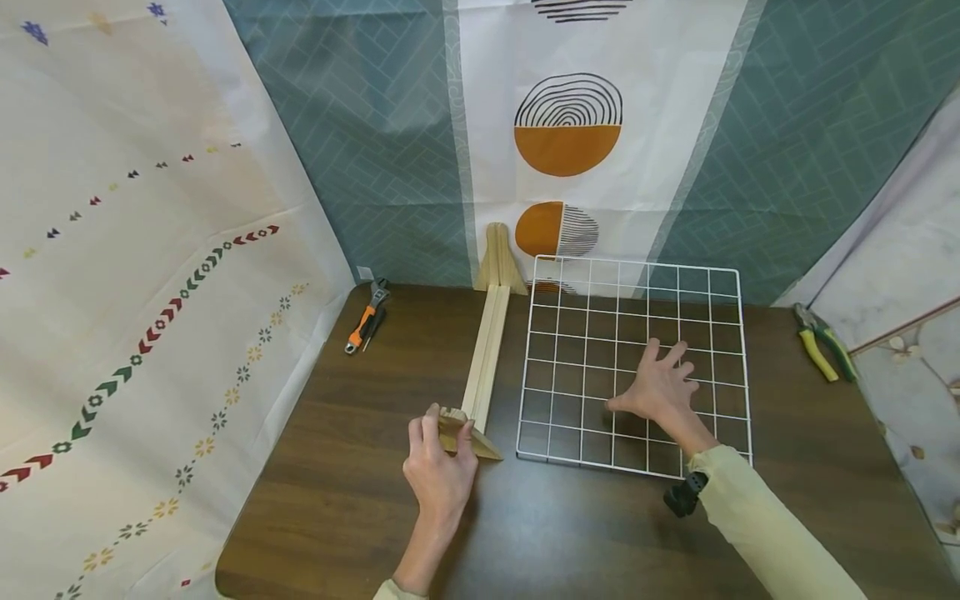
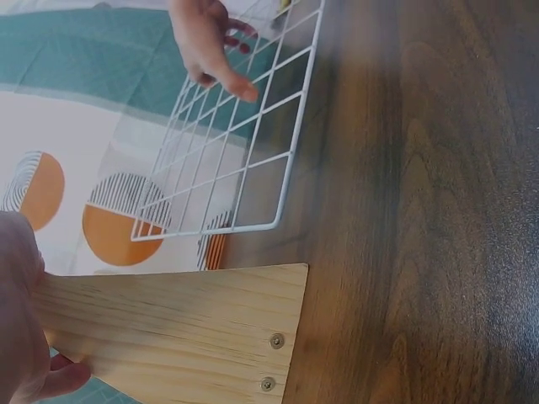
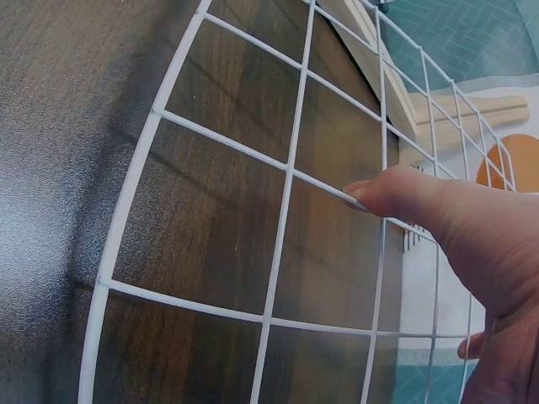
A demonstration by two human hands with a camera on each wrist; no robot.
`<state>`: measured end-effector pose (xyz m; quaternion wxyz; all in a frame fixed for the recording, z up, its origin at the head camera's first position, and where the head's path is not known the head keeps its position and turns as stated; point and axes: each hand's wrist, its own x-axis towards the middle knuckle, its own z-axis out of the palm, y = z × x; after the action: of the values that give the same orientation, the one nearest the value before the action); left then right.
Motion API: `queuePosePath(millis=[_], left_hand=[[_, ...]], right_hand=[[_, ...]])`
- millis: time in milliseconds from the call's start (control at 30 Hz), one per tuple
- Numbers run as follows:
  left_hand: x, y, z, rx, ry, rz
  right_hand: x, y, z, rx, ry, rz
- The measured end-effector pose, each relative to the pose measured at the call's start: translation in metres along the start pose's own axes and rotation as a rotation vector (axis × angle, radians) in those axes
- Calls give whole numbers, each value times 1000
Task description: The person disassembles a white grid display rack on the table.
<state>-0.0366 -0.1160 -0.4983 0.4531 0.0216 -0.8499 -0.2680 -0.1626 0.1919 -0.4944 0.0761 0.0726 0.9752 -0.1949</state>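
A wooden stand [image 1: 486,358] lies along the tabletop, two upright end pieces joined by a long grooved bar. At its near end piece [image 2: 185,324], which shows two screws in the left wrist view, my left hand [image 1: 440,467] grips the upper part between fingers and thumb. Right of the stand is a white wire grid panel [image 1: 577,362], its far edge overlapping the wall cloth. Over the grid my right hand [image 1: 660,390] spreads its fingers. In the right wrist view the thumb [image 3: 396,195] appears to touch a wire; the other fingers are mostly hidden there.
An orange-handled adjustable wrench [image 1: 366,321] lies at the back left of the brown table [image 1: 337,450], with a small dark tool [image 1: 373,326] beside it. Pliers with yellow-green handles [image 1: 823,342] lie near the right edge. Patterned cloths [image 1: 360,150] hang behind and at the sides.
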Motion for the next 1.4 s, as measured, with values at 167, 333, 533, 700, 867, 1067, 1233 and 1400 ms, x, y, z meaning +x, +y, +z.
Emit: queuePosePath(millis=[167, 333, 533, 700, 867, 1067, 1233, 1400], left_hand=[[0, -1, -1, -1, 4, -8], [0, -1, -1, -7, 6, -12], [2, 1, 1, -13, -5, -10], [1, 2, 1, -13, -10, -20], [1, 3, 1, -9, -14, -27], [1, 3, 2, -17, -8, -18], [1, 2, 2, -34, -11, -17], [0, 1, 1, -46, -23, -24]], right_hand=[[1, -2, 3, -1, -37, 2], [3, -3, 5, -3, -56, 6], [5, -2, 7, -16, -78, 21], [8, 0, 11, -19, -98, 31], [10, 1, 13, -21, -118, 38], [11, 3, 13, -35, -146, 33], [15, 5, 15, -39, -172, 43], [17, 6, 20, -53, -193, 49]])
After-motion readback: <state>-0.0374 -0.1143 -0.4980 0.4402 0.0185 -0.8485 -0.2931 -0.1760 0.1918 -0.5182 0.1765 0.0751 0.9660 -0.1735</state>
